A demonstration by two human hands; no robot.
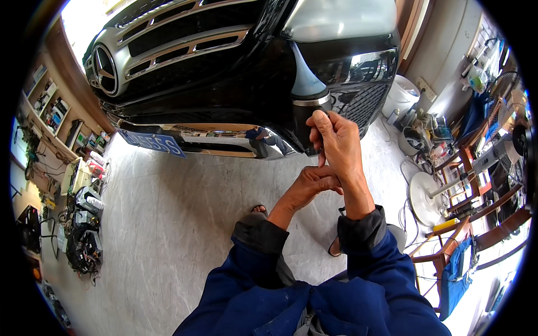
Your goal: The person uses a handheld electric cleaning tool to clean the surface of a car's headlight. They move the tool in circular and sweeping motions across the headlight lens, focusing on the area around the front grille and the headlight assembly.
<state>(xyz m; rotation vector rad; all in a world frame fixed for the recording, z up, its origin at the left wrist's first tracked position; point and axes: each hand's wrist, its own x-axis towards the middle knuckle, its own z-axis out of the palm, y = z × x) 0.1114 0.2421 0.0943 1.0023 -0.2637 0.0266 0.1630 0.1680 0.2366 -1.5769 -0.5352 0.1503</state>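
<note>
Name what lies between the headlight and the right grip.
In the head view, a handheld tool with a bluish tapered end, silver ring and dark body lies between the headlight and the right grip.

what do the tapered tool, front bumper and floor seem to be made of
Tapered tool: probably plastic, its pale blue end smooth and softly glossy; the shiny silver ring may be metal or plating. Front bumper: likely painted plastic, gloss black with clear reflections. Floor: grey, pale-veined, lightly glossy, perhaps stone or tile.
</note>
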